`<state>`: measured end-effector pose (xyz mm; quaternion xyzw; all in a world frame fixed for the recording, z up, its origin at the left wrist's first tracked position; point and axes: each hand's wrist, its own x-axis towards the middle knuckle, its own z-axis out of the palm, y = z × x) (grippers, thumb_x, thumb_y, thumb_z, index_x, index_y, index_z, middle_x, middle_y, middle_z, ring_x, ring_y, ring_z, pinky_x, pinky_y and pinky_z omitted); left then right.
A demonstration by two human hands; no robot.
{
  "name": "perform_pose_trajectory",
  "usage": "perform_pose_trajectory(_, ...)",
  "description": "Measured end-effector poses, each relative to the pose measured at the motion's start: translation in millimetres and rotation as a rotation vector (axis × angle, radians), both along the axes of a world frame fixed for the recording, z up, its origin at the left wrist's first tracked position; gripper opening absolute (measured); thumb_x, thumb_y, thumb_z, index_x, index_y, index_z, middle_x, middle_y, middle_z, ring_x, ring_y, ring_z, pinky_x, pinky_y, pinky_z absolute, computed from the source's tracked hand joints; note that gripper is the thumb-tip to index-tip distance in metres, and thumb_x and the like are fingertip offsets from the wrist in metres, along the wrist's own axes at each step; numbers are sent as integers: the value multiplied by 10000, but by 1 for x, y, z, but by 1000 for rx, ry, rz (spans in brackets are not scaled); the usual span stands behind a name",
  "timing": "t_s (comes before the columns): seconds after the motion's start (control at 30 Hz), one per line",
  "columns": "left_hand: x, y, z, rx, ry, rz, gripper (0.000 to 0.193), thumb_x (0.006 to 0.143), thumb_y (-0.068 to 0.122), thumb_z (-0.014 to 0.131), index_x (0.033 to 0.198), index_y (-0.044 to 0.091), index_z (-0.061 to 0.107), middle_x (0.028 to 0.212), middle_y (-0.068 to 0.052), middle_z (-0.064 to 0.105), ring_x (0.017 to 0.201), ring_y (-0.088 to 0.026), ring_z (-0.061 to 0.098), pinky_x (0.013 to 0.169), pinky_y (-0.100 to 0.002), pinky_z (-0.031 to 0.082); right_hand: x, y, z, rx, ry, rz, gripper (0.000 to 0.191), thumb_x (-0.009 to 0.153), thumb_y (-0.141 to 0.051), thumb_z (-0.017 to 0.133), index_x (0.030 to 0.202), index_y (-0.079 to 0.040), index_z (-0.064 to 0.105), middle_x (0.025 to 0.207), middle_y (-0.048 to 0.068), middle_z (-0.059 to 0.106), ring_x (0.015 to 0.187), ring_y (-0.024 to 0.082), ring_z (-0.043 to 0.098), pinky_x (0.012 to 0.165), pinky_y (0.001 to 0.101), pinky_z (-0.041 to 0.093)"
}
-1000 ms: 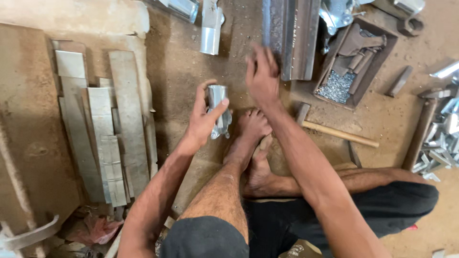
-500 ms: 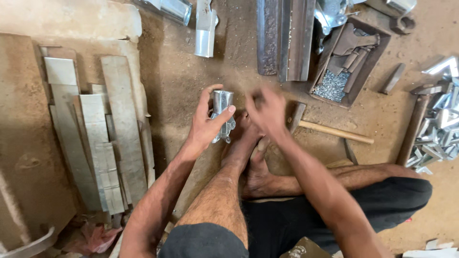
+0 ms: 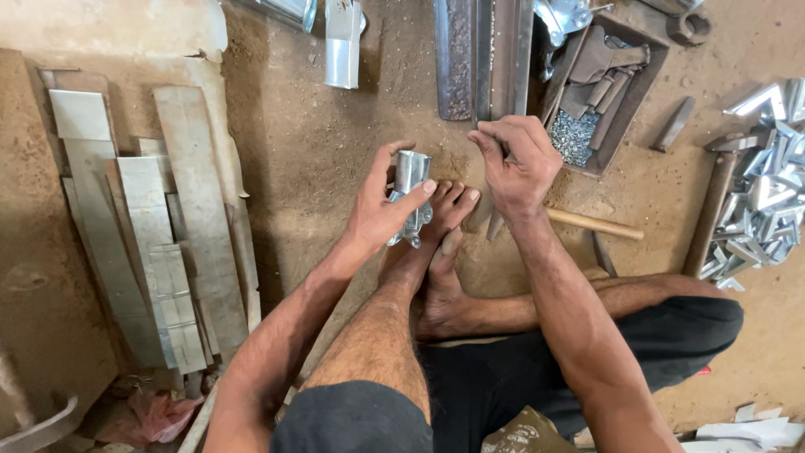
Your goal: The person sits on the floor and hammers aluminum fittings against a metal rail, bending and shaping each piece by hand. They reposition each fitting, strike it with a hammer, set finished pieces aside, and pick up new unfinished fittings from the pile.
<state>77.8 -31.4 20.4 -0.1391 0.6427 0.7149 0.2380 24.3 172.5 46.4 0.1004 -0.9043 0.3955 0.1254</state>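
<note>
Two hands are at work over the dirt floor (image 3: pixel 335 168), and the change since a sec ago is in the right one. The right hand (image 3: pixel 518 164) was stretched up twd the long dark metal bars (image 3: pixel 482 54) at the floor's top edge; half a sec ago it was a blur just beside the part; now it sits a bit right of the part, near the toes, fingers pinched narrow as if on sth small. Can't tell what, if anything, is between the fingertips. A wooden handle (image 3: pixel 595 225) pokes out from under that wrist, lying on the floor.

The left hand (image 3: pixel 381 210) has hardly shifted: it holds the small shiny folded sheet-metal bracket (image 3: pixel 411 189) upright, thumb on one side and fingers wrapped across the front, just above the person's bare foot (image 3: pixel 436 231). The bracket is at about the floor's middle, off the ground, apart from the right hand.

My read: the right hand went to the supplies at the top and came back, so a fetch step looks done and the 2 hands are closing on the bracket again.

Round about: grey metal strips (image 3: pixel 142 226) stacked along the left edge, a tray of small fasteners and scraps (image 3: pixel 587 101) at top right, a heap of bright angle pieces (image 3: pixel 767 184) by the right edge, another bent silvery piece (image 3: pixel 342 42) at top centre.
</note>
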Motion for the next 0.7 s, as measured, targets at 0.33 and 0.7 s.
perform_pose_trajectory(0.33, -10, 0, 24, -82, 141, -247, 791, 877, 368, 800, 1515, 142, 392, 1243, -180, 711, 1162, -301, 713, 974, -431, 582, 5, 19, -6, -38, -10, 57, 315, 896, -169, 897, 1128, -34, 732, 984, 69, 710, 732, 136, 656, 591, 249, 541)
perform_pose_trajectory(0.7, -7, 23, 17, 162, 324, -431, 550, 865, 289, 839, 1305, 117, 556, 1267, -158, 652, 1212, -277, 654, 1073, -406, 534, 50, 52, 33, -185, -616, 485, 228, 965, -225, 741, 1008, -13, 671, 923, 72, 667, 846, 180, 637, 745, 326, 509)
